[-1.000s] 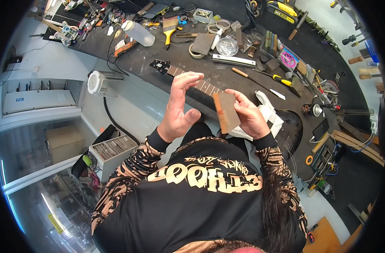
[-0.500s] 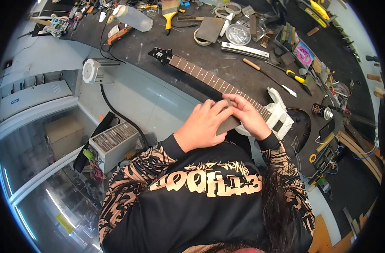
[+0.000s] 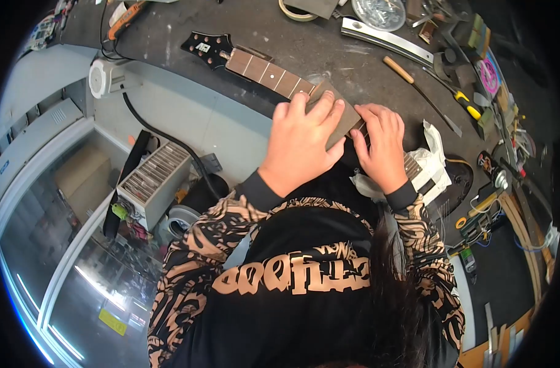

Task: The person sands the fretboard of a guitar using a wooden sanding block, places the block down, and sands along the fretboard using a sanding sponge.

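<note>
An electric guitar lies across the bench, its black headstock point(image 3: 205, 49) at upper left and its fretted neck point(image 3: 271, 75) slanting down to the right. White masking point(image 3: 436, 165) covers part of the dark body point(image 3: 461, 184). My left hand point(image 3: 304, 138) is closed on a grey-brown sheet of sandpaper point(image 3: 338, 119), fingers on top, thumb at its near edge. The sheet lies over the fretboard and hides part of it. Just right of it, my right hand point(image 3: 383, 144) curls over the neck, fingertips close to the sheet's edge.
Beyond the neck lie a wooden-handled tool point(image 3: 399, 70), a yellow-handled tool point(image 3: 467, 104) and a long metal bar point(image 3: 387, 42). A spray can point(image 3: 491, 168) stands at the right. A white lamp-like fixture point(image 3: 101, 78) and a box of files or slats point(image 3: 154, 175) are at the left.
The hands were together, handling the sheet near the body end. Now they are apart, with the sheet laid over the neck farther toward the headstock. The view has shifted closer.
</note>
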Demonstrator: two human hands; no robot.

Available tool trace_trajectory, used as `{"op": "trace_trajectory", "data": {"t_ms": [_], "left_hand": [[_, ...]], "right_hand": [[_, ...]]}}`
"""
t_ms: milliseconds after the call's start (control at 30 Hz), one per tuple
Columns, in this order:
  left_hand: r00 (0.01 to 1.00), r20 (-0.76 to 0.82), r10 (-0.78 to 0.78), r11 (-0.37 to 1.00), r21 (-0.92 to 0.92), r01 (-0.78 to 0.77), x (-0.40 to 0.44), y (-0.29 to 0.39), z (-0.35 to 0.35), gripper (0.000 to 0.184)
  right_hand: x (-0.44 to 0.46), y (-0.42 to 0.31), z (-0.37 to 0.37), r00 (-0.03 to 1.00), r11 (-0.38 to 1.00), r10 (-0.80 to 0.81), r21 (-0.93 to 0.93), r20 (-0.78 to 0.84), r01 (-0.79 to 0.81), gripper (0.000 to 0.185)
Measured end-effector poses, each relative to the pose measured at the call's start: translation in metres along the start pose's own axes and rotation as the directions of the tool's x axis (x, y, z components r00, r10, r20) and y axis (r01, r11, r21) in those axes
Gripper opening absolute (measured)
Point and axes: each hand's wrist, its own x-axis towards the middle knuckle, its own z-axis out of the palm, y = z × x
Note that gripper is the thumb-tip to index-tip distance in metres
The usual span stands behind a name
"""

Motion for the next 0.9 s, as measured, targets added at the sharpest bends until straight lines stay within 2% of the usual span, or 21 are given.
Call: {"op": "trace_trajectory", "data": {"t_ms": [67,133,200,267,300,400,467,533,600,633,733,767,867,900], "left_hand": [[0.996,0.040,-0.081,0.994,0.074,0.078,0.009,-0.018,-0.019,0.064],[0.976,-0.142,-0.163,0.968,0.166,0.186,0.015,-0.057,-0.027,0.061],[0.972,-0.165,-0.166,0.958,0.209,0.199,0.015,-0.053,-0.020,0.061],[0.994,0.032,-0.101,0.994,0.036,0.100,0.008,0.000,-0.008,0.062],[0.999,0.022,-0.029,0.999,-0.023,0.030,0.004,0.018,-0.002,0.062],[0.992,0.008,-0.129,0.988,0.083,0.128,0.006,-0.022,-0.013,0.067],[0.964,-0.159,-0.213,0.951,0.194,0.242,0.010,-0.063,-0.027,0.062],[0.967,-0.059,-0.247,0.943,0.216,0.254,0.015,-0.035,-0.021,0.065],[0.991,0.074,-0.115,0.993,0.009,0.115,0.003,0.013,-0.001,0.066],[0.994,0.067,-0.083,0.992,-0.093,0.089,-0.002,0.023,0.006,0.068],[0.983,0.018,-0.181,0.980,0.092,0.179,0.008,-0.040,-0.017,0.068],[0.974,-0.142,-0.178,0.961,0.187,0.203,0.009,-0.067,-0.019,0.069],[0.974,0.069,-0.214,0.974,0.091,0.207,0.011,-0.026,-0.008,0.071],[0.994,0.052,-0.097,0.995,0.015,0.096,0.001,-0.004,0.004,0.076]], "right_hand": [[-0.003,0.001,0.002,0.999,1.000,0.017,-0.001,0.042,-0.017,0.058],[-0.002,0.003,-0.002,0.998,1.000,0.007,0.002,0.062,-0.007,0.062],[-0.002,0.004,-0.004,0.997,1.000,0.000,0.017,0.082,-0.001,0.066],[0.000,0.006,-0.003,0.995,0.999,-0.011,0.044,0.095,0.007,0.070],[0.002,0.007,-0.003,0.996,0.999,-0.022,0.052,0.087,0.018,0.074],[0.000,0.013,0.003,0.999,0.996,-0.038,0.086,0.028,0.035,0.074],[-0.001,0.013,0.002,0.998,0.996,-0.050,0.077,0.043,0.046,0.074],[0.001,0.014,0.003,0.997,0.996,-0.058,0.076,0.052,0.054,0.073],[0.001,0.017,0.003,0.997,0.994,-0.042,0.100,0.059,0.036,0.071],[-0.001,0.018,0.002,0.997,0.993,-0.032,0.112,0.067,0.025,0.071],[0.000,0.018,0.000,0.996,0.994,-0.014,0.108,0.087,0.005,0.071],[-0.001,0.019,0.000,0.996,0.994,-0.016,0.108,0.090,0.006,0.071],[0.003,0.020,0.001,0.996,0.994,-0.017,0.105,0.092,0.007,0.072],[0.003,0.019,0.001,0.995,0.995,-0.009,0.104,0.101,-0.002,0.072]]}}
